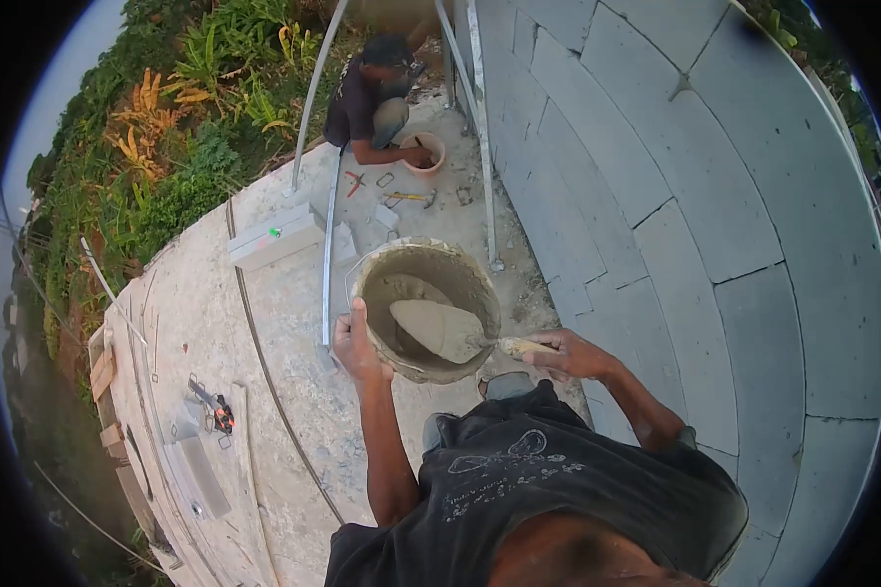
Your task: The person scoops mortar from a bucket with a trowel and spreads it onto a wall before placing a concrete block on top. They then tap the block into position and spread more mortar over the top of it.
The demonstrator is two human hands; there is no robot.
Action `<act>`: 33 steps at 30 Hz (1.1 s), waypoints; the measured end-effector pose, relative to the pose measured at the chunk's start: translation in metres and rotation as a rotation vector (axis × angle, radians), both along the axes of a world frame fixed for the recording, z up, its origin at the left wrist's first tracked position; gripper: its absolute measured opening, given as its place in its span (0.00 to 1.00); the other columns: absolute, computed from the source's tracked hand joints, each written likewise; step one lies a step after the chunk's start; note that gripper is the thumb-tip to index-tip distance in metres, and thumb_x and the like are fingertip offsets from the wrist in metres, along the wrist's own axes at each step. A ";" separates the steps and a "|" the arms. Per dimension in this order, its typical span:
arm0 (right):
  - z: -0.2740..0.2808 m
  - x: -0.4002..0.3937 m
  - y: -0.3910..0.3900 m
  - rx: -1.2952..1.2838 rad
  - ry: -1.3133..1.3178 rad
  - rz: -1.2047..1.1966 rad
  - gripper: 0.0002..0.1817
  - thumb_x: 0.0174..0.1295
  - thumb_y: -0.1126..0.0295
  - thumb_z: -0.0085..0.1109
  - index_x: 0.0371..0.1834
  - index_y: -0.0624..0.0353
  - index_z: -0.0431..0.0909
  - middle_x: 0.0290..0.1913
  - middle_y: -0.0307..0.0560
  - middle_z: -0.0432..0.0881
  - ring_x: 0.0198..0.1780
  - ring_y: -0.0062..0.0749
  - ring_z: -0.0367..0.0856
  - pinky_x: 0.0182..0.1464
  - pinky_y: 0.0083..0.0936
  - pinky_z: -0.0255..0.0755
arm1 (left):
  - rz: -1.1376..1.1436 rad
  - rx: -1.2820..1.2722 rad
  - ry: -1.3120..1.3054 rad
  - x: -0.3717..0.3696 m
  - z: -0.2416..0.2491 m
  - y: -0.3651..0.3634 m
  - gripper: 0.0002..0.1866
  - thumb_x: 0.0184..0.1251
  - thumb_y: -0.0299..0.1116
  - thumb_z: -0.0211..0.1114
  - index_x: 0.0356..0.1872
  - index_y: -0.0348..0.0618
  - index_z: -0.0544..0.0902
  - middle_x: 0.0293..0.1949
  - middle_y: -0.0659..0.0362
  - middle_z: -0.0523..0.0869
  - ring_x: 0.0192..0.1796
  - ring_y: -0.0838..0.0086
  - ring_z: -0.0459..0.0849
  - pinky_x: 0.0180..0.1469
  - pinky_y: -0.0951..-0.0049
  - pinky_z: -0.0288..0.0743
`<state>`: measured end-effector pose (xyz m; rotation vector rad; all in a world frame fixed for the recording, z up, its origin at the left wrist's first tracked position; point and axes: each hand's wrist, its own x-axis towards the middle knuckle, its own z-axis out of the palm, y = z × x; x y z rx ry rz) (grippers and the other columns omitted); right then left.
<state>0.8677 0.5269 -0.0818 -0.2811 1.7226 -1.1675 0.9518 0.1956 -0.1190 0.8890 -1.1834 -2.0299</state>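
Observation:
My left hand (355, 344) grips the near left rim of a mortar-caked bucket (465, 269) and holds it up in front of me. Wet grey mortar (401, 290) lies inside it. My right hand (570, 354) is closed on the wooden handle of a trowel (445, 329), whose mortar-covered blade reaches into the bucket from the right. Below the hands I see my own dark shirt.
A grey block wall (695, 186) rises on the right. Another person (372, 98) crouches farther along the concrete slab, a hand in a pink tub (433, 145). Metal poles (482, 127), scattered hand tools (401, 191), a loose block (276, 237) and green plants (176, 127) lie left.

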 end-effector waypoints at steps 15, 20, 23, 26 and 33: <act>0.214 -0.115 0.072 -0.114 0.316 -0.606 0.30 0.72 0.45 0.59 0.57 0.64 0.80 0.25 0.35 0.76 0.17 0.14 0.69 0.18 0.16 0.61 | -0.612 0.491 0.212 -0.310 -0.001 0.047 0.23 0.76 0.41 0.63 0.62 0.35 0.77 0.58 0.51 0.84 0.59 0.59 0.84 0.63 0.58 0.78; 0.329 -0.187 0.044 -0.063 0.743 -0.896 0.28 0.72 0.46 0.59 0.50 0.67 0.79 0.25 0.38 0.77 0.12 0.12 0.66 0.12 0.10 0.60 | -0.752 0.382 0.154 -0.390 -0.007 0.043 0.18 0.71 0.39 0.69 0.52 0.36 0.80 0.50 0.52 0.86 0.50 0.64 0.87 0.54 0.62 0.83; 0.394 -0.240 0.026 0.091 1.014 -1.004 0.27 0.72 0.48 0.59 0.50 0.67 0.79 0.25 0.38 0.76 0.12 0.12 0.67 0.12 0.11 0.59 | -0.847 0.484 0.090 -0.422 -0.005 0.035 0.15 0.70 0.37 0.70 0.48 0.37 0.80 0.46 0.54 0.87 0.45 0.65 0.88 0.49 0.63 0.84; 0.434 -0.307 0.033 0.413 1.321 -0.830 0.31 0.72 0.43 0.57 0.53 0.66 0.79 0.26 0.39 0.77 0.15 0.10 0.70 0.13 0.09 0.61 | -0.897 0.403 0.057 -0.444 -0.021 0.016 0.13 0.70 0.35 0.69 0.46 0.36 0.80 0.43 0.53 0.87 0.42 0.65 0.88 0.46 0.62 0.85; 0.469 -0.380 -0.008 1.055 1.209 -0.772 0.29 0.68 0.44 0.64 0.65 0.50 0.82 0.59 0.60 0.85 0.60 0.44 0.83 0.64 0.49 0.74 | -0.910 0.329 -0.018 -0.454 -0.032 -0.032 0.11 0.69 0.35 0.70 0.40 0.37 0.81 0.40 0.53 0.86 0.39 0.65 0.88 0.42 0.63 0.85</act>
